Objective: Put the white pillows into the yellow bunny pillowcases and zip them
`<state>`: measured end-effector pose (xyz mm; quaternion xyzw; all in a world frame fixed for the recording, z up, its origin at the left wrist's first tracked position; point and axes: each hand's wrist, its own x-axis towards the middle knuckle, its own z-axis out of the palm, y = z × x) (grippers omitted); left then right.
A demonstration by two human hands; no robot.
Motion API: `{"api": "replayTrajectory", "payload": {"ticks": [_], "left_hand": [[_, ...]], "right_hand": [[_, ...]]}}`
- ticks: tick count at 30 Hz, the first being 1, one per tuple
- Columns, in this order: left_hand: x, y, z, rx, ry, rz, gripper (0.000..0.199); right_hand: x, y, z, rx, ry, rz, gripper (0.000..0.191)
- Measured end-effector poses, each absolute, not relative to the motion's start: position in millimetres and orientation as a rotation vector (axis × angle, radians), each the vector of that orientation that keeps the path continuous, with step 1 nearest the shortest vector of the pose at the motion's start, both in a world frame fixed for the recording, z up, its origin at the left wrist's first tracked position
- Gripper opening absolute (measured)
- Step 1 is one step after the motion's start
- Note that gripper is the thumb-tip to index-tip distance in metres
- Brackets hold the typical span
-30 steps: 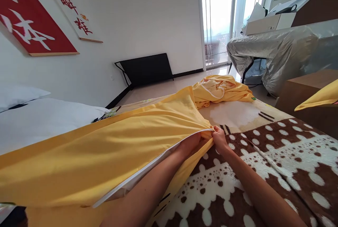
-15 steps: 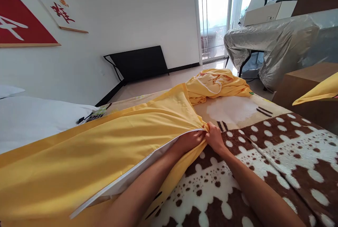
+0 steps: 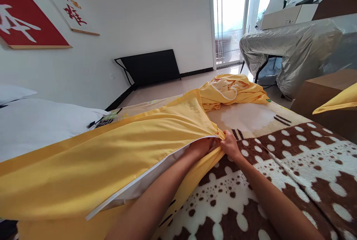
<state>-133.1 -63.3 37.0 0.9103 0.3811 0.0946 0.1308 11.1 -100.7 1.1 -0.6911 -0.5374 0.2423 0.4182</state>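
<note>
A yellow pillowcase [image 3: 134, 139] stretches across the bed from the left edge of the view to my hands, its long white-edged opening facing me. Through that opening reaches my left hand [image 3: 206, 146], its curled fingers closed at the far right end of the cloth, partly hidden by the fabric. From outside, my right hand [image 3: 230, 144] grips the bunched corner of the pillowcase in a closed fist. Both hands are close together, the fingers nearly touching through the cloth. White lining shows along the opening above my left forearm.
Under the cloth lies a brown and cream patterned blanket [image 3: 279, 158]. A crumpled yellow cloth [image 3: 237, 89] is heaped at the far edge. White pillows [image 3: 50, 121] lie left. A cardboard box [image 3: 320, 87] and a plastic-covered table [image 3: 292, 39] stand right; a black panel [image 3: 152, 67] leans on the wall.
The whole view has shifted slightly, so most things sit a little further right. My left fingers are somewhat deeper in the corner of the pillowcase. My right hand keeps its grip.
</note>
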Motion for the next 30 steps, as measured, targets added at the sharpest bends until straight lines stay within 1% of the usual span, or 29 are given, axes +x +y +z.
{"api": "replayTrajectory", "payload": {"ticks": [3, 6, 8, 11, 13, 17, 22, 23, 26, 30], "left_hand": [[-133.7, -69.2, 41.3, 2.602, 1.075, 0.242, 0.033], [-135.7, -78.9, 50.5, 2.604, 0.990, 0.248, 0.028], [-137.2, -83.5, 55.2, 2.600, 0.905, 0.271, 0.026], [-137.2, -83.5, 55.8, 2.538, 0.717, 0.361, 0.028], [-135.4, -80.1, 52.5, 2.509, 0.653, 0.401, 0.028], [-130.6, -73.6, 45.8, 2.553, 0.704, 0.380, 0.025], [-129.6, -70.5, 39.3, 2.578, 0.867, 0.415, 0.028], [-129.6, -69.8, 37.3, 2.566, 0.901, 0.432, 0.029], [-128.7, -68.3, 32.2, 2.511, 1.011, 0.489, 0.036], [-127.9, -69.7, 34.7, 2.476, 1.025, 0.482, 0.037]], "right_hand": [[15.9, -104.6, 2.5, -1.849, -1.444, 0.520, 0.021], [17.9, -106.0, 3.3, -1.929, -1.500, 0.452, 0.024], [18.8, -105.7, 4.4, -1.941, -1.522, 0.433, 0.023], [20.3, -104.5, 7.4, -1.908, -1.534, 0.454, 0.016], [20.8, -104.0, 9.8, -1.868, -1.526, 0.494, 0.015], [20.5, -105.2, 14.0, -1.769, -1.460, 0.565, 0.018], [22.2, -108.5, 15.3, -1.672, -1.329, 0.559, 0.028], [22.9, -108.9, 14.9, -1.662, -1.305, 0.561, 0.026], [23.5, -109.8, 13.5, -1.600, -1.247, 0.602, 0.004], [17.0, -111.8, 12.2, -1.396, -1.132, 0.735, 0.012]]}}
